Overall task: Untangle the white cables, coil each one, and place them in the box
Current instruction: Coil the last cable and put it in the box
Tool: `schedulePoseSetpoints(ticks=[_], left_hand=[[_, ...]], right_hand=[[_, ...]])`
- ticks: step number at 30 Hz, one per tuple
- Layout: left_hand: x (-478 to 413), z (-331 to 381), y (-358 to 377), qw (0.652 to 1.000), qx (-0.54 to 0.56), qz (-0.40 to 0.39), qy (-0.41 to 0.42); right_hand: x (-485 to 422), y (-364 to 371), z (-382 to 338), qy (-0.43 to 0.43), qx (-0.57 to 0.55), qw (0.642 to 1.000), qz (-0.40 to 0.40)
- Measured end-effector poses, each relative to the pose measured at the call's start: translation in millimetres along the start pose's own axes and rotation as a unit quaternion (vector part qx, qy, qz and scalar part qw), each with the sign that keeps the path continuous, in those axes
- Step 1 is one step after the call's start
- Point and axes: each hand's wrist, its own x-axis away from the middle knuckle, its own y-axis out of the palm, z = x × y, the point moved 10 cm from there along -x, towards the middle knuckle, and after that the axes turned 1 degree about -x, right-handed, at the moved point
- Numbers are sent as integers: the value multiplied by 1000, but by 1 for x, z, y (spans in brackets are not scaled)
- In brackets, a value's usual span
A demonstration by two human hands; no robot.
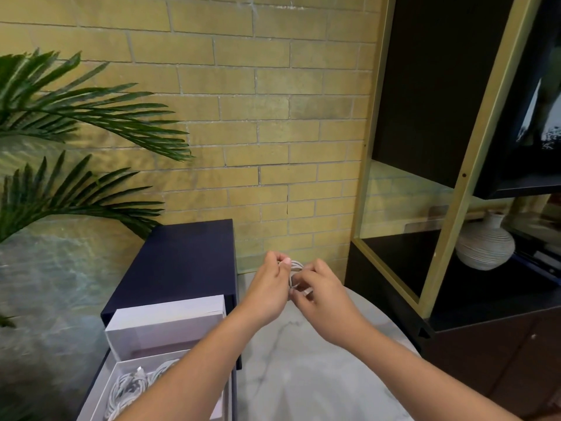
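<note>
Head view: white cable point(295, 266) pinched between left hand point(267, 288), right hand point(323, 296).

Setting: you are standing in a furnished living space, most likely a home lounge.
- Wall: yellow painted brick wall point(273, 117) ahead of you.
- Greenery: palm plant point(76, 117) on your left, for decoration.
- Display: black shelf unit point(449, 208) with gold frame on your right, holding a ribbed ceramic vase point(484, 247).
- Surface: round marble-look table point(303, 375) below you.
- Household items: dark navy case point(182, 259); open white box point(121, 369) with white cables point(127, 387) coiled inside.
</note>
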Motion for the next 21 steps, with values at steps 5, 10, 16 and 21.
schedulePoseSetpoints(ticks=[5,10,16,21], left_hand=[[5,-12,1,997,-69,5,46],[8,-16,-1,984,-151,-3,93],[7,-11,-1,979,-165,-28,115],[4,-16,-6,993,-95,2,73]], right_hand=[[0,15,28,129,-133,981,-61],[6,21,33,198,-291,929,-118],[9,20,28,210,-318,915,-134],[6,26,30,196,-254,937,-137]])
